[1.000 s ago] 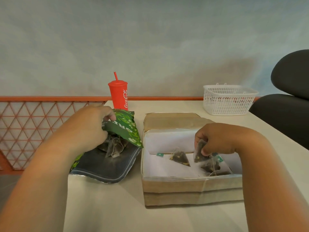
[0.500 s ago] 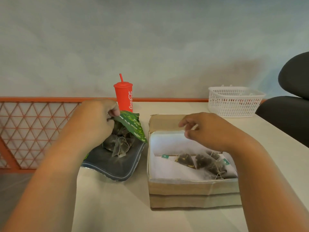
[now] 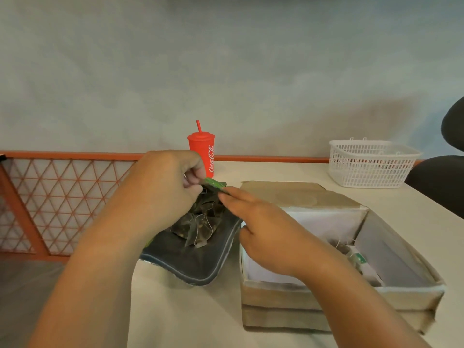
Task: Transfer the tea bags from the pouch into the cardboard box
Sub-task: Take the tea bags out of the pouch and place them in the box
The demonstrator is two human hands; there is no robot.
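tea bags in the pouch look light, soft, crushable, best pinched by a corner; left hand pinches the pouch flap, right hand fingers lie straight.

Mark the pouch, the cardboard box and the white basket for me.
pouch (image 3: 195, 259): head view, dark lower panel.
cardboard box (image 3: 271, 297): head view, front wall.
white basket (image 3: 366, 169): head view, front mesh wall.
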